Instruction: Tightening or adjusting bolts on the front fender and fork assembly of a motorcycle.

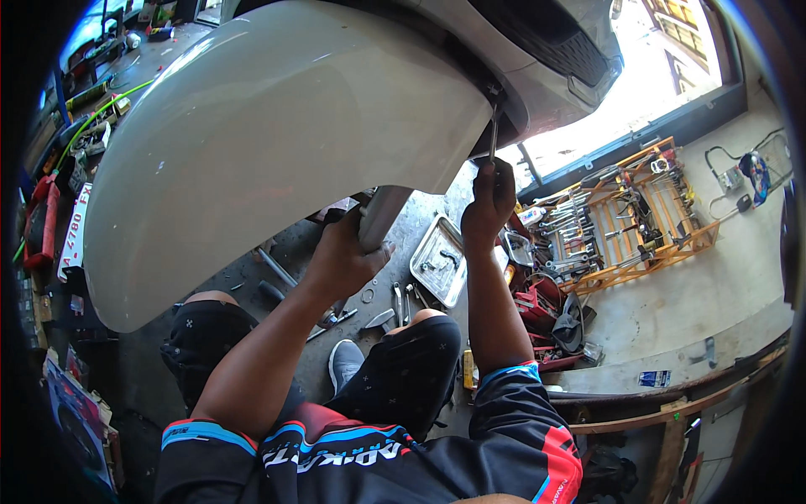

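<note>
Gripping a thin metal tool (494, 139) at about one o'clock, the right hand (487, 202) has its fingers curled tight round the handle, the shaft rising straight up to the dark edge of the car's wheel arch (504, 92). Down at six o'clock from the big pale bumper panel (277, 126), the left hand (344, 256) is wrapped around the panel's narrow lower end (382, 214), fingers closed on it, holding it from beneath. Between the two forearms a metal tray (432, 252) lies on the concrete floor (672, 294), with loose wrenches (401, 302) just beside it. Off at three o'clock stands an orange tool rack (638, 210), well apart from both hands.
</note>
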Motion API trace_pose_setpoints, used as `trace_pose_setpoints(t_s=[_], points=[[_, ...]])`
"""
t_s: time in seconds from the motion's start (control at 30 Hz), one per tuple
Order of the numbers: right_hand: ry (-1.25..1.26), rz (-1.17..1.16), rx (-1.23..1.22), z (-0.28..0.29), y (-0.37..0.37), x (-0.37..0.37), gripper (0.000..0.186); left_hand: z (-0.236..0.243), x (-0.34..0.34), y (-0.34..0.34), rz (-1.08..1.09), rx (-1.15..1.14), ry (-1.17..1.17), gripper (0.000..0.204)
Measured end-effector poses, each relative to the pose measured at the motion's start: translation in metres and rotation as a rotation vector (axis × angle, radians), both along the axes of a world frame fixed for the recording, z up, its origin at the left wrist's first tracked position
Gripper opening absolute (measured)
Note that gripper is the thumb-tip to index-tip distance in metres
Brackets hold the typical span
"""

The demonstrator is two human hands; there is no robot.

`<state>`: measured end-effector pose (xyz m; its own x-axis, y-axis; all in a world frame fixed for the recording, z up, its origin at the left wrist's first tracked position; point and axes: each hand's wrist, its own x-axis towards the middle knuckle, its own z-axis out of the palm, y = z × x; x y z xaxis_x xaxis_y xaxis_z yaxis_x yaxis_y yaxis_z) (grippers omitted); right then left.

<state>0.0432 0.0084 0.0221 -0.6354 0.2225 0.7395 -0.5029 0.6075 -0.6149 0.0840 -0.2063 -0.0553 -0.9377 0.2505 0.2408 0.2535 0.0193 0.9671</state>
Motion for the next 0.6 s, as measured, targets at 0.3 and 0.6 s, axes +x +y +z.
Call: trace_pose_setpoints(t_s=[0.3, 0.6], points=[[0.1, 0.03, 0.033, 0.016, -0.007, -0.018, 0.02, 0.0, 0.0, 0.001, 0.001, -0.029, -0.029, 0.05], [-0.02, -0.016, 0.019, 0.02, -0.025, -0.007, 0.017, -0.001, 0.001, -0.002, 0.008, -0.01, -0.047, 0.046]])
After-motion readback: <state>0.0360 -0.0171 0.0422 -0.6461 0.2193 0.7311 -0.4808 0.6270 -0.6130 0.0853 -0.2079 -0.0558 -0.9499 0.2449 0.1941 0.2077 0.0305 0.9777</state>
